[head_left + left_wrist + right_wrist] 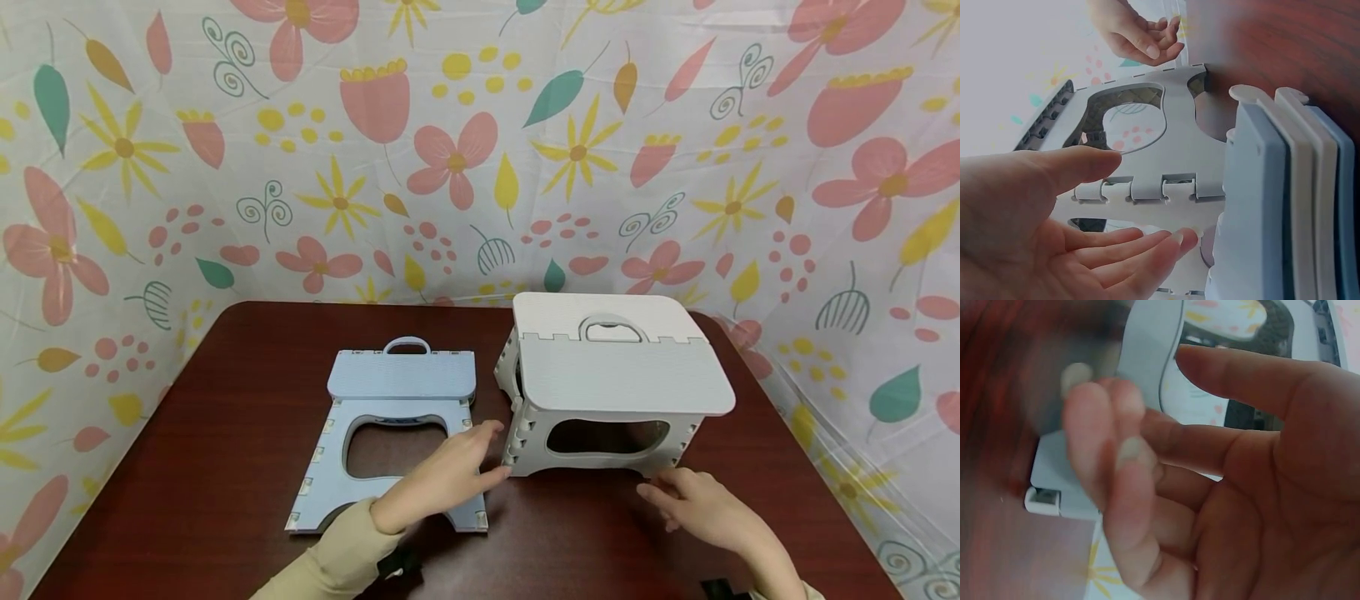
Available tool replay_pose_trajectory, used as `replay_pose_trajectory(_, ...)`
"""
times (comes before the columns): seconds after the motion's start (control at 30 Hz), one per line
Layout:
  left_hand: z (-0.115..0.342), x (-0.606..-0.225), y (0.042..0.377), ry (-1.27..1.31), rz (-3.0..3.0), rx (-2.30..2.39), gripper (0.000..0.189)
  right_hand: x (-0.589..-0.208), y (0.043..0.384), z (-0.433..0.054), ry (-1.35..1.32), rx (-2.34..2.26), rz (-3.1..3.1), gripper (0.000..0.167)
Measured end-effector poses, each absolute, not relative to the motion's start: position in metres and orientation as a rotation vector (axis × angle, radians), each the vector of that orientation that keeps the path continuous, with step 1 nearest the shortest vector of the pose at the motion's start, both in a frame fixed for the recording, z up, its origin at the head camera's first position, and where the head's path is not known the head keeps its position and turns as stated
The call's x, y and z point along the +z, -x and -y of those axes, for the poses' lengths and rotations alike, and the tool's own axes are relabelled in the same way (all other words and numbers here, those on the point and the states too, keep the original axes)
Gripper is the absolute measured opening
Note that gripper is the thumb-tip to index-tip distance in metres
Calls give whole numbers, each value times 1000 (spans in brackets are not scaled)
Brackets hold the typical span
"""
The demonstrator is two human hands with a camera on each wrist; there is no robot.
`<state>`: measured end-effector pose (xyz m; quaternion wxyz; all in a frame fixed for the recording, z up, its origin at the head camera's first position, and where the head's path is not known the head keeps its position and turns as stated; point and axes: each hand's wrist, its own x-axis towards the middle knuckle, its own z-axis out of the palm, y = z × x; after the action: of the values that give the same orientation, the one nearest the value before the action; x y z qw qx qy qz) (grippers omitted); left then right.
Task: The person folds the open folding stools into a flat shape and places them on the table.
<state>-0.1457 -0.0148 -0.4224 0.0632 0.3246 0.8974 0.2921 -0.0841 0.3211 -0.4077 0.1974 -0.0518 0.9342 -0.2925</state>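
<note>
A white folding step stool [622, 367] stands unfolded on the right half of the table, its top split by a hinge line with a carry handle in it. To its left lies a blue folding step stool [405, 375], folded flat. My left hand [448, 471] reaches over the blue stool's right side, fingers extended toward the white stool's left front leg. In the left wrist view, its thumb and fingers are spread with nothing between them. My right hand [697, 507] is beside the white stool's right front foot, fingers loosely bent and holding nothing in the right wrist view.
Both stools rest on a dark reddish-brown table [202, 433] with rounded far corners. A flower-patterned curtain [450, 167] hangs behind the table and along its sides. The white stool stands near the table's right edge.
</note>
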Motion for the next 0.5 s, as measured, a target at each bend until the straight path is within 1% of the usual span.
replay_pose_trajectory(0.17, 11, -423, 147, -963, -2683, 837, 57, -404, 86, -328, 80, -818, -2581, 39)
replay_pose_trajectory(0.33, 7, -423, 147, -946, -2649, 797, 63, -400, 87, -334, -48, -801, -2579, 41)
replay_pose_trajectory(0.5, 3, -426, 149, -962, -2652, 780, 64, -399, 88, -339, -112, -746, -2606, 47)
